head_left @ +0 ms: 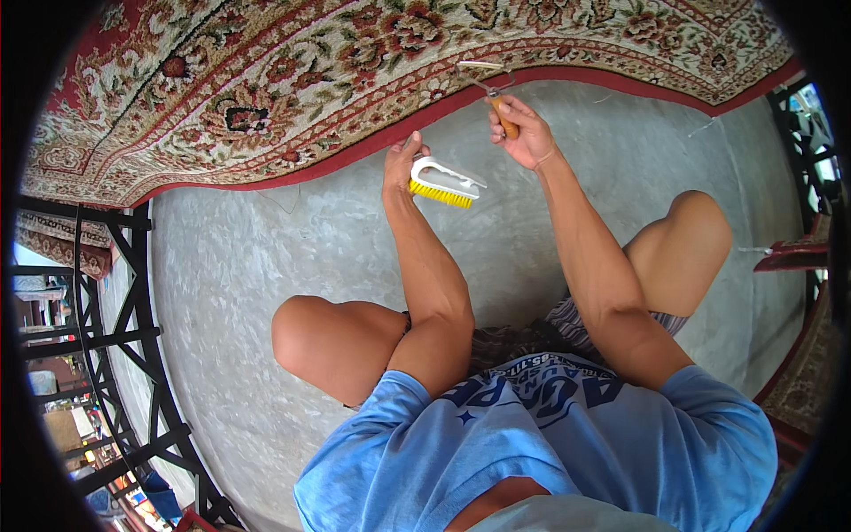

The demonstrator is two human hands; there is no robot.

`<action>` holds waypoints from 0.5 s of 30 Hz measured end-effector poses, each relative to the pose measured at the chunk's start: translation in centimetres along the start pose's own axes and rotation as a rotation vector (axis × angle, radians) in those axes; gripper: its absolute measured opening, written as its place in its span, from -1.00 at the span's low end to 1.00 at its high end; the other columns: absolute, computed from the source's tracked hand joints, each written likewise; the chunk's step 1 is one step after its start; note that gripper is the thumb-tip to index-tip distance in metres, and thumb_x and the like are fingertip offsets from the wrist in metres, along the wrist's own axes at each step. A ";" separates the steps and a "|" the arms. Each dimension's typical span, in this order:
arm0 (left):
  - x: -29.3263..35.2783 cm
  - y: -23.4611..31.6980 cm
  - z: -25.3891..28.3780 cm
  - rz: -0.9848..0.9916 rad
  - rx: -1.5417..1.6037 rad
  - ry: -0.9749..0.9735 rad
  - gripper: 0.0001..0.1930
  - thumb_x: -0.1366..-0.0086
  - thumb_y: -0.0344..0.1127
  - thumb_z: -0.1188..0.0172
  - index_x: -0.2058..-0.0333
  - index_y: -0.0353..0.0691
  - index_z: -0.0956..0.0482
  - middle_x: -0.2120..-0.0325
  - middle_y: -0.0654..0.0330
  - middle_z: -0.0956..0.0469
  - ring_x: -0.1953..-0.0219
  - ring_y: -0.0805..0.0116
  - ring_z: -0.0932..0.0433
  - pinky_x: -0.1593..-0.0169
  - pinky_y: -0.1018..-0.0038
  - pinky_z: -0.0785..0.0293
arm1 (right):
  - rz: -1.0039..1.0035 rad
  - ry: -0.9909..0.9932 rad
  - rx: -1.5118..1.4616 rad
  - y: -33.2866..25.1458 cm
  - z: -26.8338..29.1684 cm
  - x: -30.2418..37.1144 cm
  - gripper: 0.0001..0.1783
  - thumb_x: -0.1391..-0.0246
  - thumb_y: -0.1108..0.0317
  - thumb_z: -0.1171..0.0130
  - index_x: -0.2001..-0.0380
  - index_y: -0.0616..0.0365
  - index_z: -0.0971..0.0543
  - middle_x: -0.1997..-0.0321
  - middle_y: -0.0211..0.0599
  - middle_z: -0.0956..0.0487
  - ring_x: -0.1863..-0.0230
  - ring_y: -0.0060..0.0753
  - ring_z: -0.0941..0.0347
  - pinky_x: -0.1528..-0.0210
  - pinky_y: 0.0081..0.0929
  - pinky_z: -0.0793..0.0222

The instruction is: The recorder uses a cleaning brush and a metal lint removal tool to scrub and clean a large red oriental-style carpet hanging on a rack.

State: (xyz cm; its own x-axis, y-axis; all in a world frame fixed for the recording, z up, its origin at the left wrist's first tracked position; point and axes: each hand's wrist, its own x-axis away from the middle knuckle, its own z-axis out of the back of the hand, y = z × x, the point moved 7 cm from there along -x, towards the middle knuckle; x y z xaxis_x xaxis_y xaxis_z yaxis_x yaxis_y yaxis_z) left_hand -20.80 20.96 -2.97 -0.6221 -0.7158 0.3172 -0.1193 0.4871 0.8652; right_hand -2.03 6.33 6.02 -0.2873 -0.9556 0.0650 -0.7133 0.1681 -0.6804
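My left hand [399, 168] is closed on one end of a scrub brush [450, 176] with a white loop handle and yellow bristles facing down toward me. That hand is right at the red border of a patterned rug [355, 80]; whether it also touches the rug I cannot tell. Further right, my right hand [530, 137] grips the orange-brown wooden handle of a small tool [502, 105]. Its metal wire fork ends in a pale crossbar, which lies over the rug's edge band. The crossbar's underside is hidden.
The rug, floral in red, cream and green, spreads across the far side with a wavy near edge. Grey concrete floor [266, 239] lies between it and my crossed legs. A black metal railing [146, 346] runs along the left. Another rug piece [802, 372] stands at the right.
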 end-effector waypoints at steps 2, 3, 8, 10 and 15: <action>-0.8 0.0 -0.4 -0.001 -0.031 0.024 -0.49 -0.36 0.06 -0.26 0.57 -0.29 -0.53 0.75 0.21 -0.46 0.77 0.45 -0.40 0.67 0.53 -0.30 | 0.017 -0.019 0.001 -0.6 -1.1 -0.5 -0.69 -0.26 0.27 -0.20 -0.01 0.14 -0.54 0.33 -0.41 -0.47 0.37 -0.55 -0.35 0.29 -0.53 -0.31; -1.4 0.2 -0.9 -0.014 -0.062 0.003 -0.50 -0.37 0.04 -0.25 0.56 -0.29 -0.53 0.74 0.21 -0.47 0.77 0.45 -0.40 0.67 0.53 -0.30 | 0.031 -0.035 0.001 -1.0 -1.6 -0.7 -0.70 -0.24 0.26 -0.22 0.01 0.12 -0.56 0.34 -0.41 -0.48 0.37 -0.55 -0.36 0.31 -0.54 -0.31; -2.4 -0.6 -2.3 -0.172 -0.050 0.135 -0.61 -0.41 -0.09 -0.23 0.36 -0.39 -0.64 0.71 0.25 -0.46 0.75 0.46 -0.40 0.66 0.51 -0.32 | 0.089 -0.002 0.028 -1.9 -1.6 -0.4 -0.68 -0.25 0.27 -0.22 -0.01 0.16 -0.55 0.34 -0.40 -0.48 0.38 -0.55 -0.34 0.31 -0.53 -0.30; -2.7 -1.5 -1.8 -0.173 -0.115 0.157 -0.68 -0.35 -0.14 -0.31 0.31 -0.36 -0.69 0.66 0.29 -0.46 0.67 0.52 -0.40 0.61 0.54 -0.31 | 0.090 0.014 0.034 -1.7 -1.7 -0.3 -0.65 -0.25 0.27 -0.21 -0.03 0.19 -0.53 0.32 -0.40 -0.48 0.38 -0.56 -0.33 0.30 -0.52 -0.29; -2.1 -5.8 -3.1 -0.038 -0.102 0.123 -0.79 -0.29 -0.28 -0.33 0.36 -0.34 -0.69 0.65 0.29 -0.46 0.68 0.49 -0.40 0.62 0.48 -0.37 | 0.125 0.073 0.058 -2.0 -1.2 0.0 -0.71 -0.23 0.28 -0.24 0.04 0.17 -0.57 0.37 -0.43 -0.48 0.41 -0.57 -0.35 0.35 -0.55 -0.30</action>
State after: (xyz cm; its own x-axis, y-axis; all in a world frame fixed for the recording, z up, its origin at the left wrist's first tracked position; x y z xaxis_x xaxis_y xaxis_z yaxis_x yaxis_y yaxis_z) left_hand -16.40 18.05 -7.46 -0.5183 -0.7918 0.3232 -0.0575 0.4093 0.9106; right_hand -1.36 6.30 8.23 -0.4189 -0.9076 0.0283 -0.6317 0.2688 -0.7271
